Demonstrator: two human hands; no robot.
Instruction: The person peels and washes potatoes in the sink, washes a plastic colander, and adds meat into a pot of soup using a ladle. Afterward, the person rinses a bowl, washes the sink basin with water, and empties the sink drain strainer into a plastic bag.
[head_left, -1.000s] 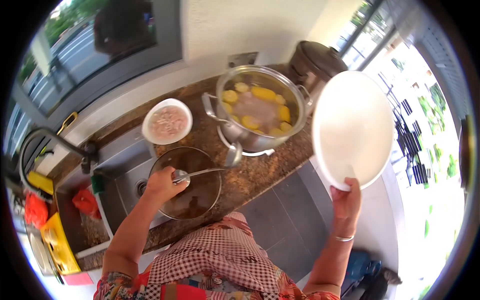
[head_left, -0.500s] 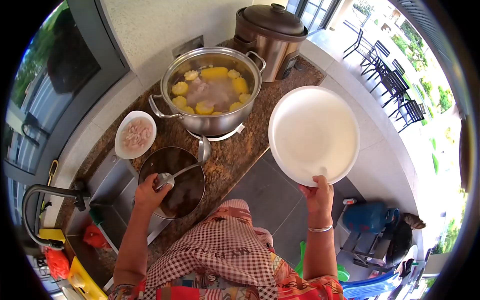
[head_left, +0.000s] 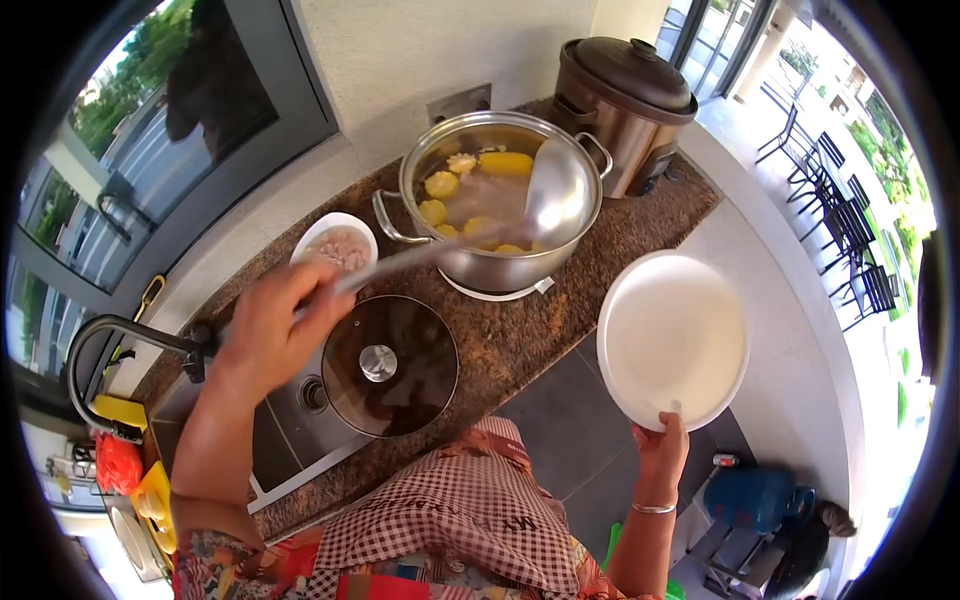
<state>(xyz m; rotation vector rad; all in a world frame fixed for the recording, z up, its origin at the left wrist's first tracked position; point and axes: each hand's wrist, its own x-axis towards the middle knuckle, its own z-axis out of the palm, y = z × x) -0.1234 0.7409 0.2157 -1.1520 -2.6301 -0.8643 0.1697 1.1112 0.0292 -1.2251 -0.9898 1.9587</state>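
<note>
My left hand (head_left: 275, 325) is closed round the handle of a metal ladle (head_left: 556, 190), raised so that its bowl appears in front of the steel pot (head_left: 500, 265). Whether the bowl touches the broth I cannot tell. In the pot are yellow corn pieces (head_left: 440, 184) in cloudy, steaming liquid. My right hand (head_left: 662, 455) grips the lower rim of a large white bowl (head_left: 672, 335), tilted toward me, with no food visible in it. Below my left hand, a glass lid (head_left: 425, 340) with a round knob lies partly over the sink edge.
A small white dish of pale raw meat (head_left: 340, 245) stands left of the pot. Behind the pot is a brown lidded cooker (head_left: 625, 115). A black faucet (head_left: 130, 325) arches over the sink (head_left: 290, 440) at left. On the floor at right sits a blue gas cylinder (head_left: 750, 498).
My left hand has lifted the ladle off the glass lid and raised it, with its bowl now before the pot. The white bowl stays in my right hand. The whole view has shifted.
</note>
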